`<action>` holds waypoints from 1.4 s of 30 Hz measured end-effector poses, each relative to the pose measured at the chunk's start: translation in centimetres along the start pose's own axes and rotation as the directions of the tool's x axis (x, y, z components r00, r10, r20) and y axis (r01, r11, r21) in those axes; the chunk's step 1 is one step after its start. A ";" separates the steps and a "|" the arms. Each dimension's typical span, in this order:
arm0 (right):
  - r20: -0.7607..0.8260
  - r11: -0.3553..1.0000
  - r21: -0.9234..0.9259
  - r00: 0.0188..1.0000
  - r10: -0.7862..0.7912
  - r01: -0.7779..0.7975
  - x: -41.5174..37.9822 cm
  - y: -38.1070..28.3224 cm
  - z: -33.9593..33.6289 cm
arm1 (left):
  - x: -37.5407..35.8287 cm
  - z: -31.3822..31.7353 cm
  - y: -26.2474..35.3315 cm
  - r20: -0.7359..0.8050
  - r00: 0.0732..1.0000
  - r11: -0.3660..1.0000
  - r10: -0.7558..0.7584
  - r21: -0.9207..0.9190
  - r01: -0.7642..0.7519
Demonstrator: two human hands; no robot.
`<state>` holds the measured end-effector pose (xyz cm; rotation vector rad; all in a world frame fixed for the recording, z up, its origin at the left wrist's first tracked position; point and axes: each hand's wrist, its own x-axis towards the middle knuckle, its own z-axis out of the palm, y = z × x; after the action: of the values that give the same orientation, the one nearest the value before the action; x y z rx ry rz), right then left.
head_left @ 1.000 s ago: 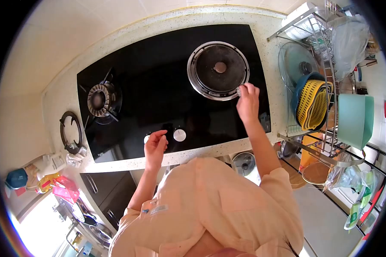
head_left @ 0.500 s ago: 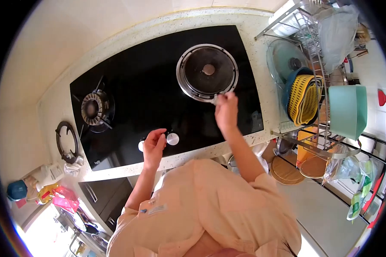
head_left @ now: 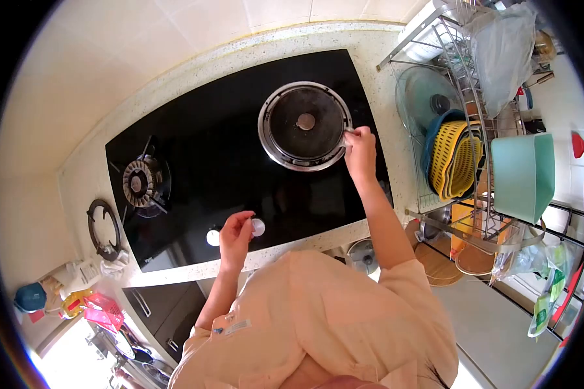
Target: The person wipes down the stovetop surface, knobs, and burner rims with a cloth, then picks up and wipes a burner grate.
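My right hand (head_left: pixel 361 152) is at the right rim of the round burner (head_left: pixel 305 126) on the black glass hob (head_left: pixel 207 142). Its fingers are pinched on a small whitish piece (head_left: pixel 348 137) pressed to the metal ring, too little of it showing to name. My left hand (head_left: pixel 235 238) hovers by the front edge with thumb and fingers together. Whether anything sits in that pinch I cannot make out. One silver knob (head_left: pixel 258 227) lies just right of its fingertips, another knob (head_left: pixel 213 237) to its left.
At left, a second burner (head_left: pixel 141 183) stands uncovered, with a black pan support (head_left: pixel 103 225) and crumpled white cloth (head_left: pixel 115 266) on the counter. On the right, a wire rack (head_left: pixel 457 48) holds a glass lid (head_left: pixel 422 91), yellow baskets (head_left: pixel 448 152) and a mint-green container (head_left: pixel 524 175).
My right hand has moved right and up along the burner's rim, from its lower edge to its right side. The left hand stays by the knobs.
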<state>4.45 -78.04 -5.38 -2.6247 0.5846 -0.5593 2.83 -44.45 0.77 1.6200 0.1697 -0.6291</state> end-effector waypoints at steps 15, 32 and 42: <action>-0.041 0.937 0.348 0.998 0.054 -0.036 8.4 3.2 4.1 | 0.3 5.5 0.4 -0.029 0.997 0.998 -0.065 0.002 0.065; 0.038 0.965 0.262 0.999 0.025 -0.034 10.7 2.6 4.0 | 1.2 7.0 0.8 -0.075 0.986 0.904 0.149 0.415 -0.105; 0.001 0.838 0.418 0.922 -0.386 0.350 11.0 4.7 3.5 | 15.7 4.3 4.4 0.070 0.814 0.470 0.576 0.787 -0.400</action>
<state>13.78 -86.17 -7.23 -2.3383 -0.0791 -0.6012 16.75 -53.18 -3.15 2.4499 -0.5066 -0.0243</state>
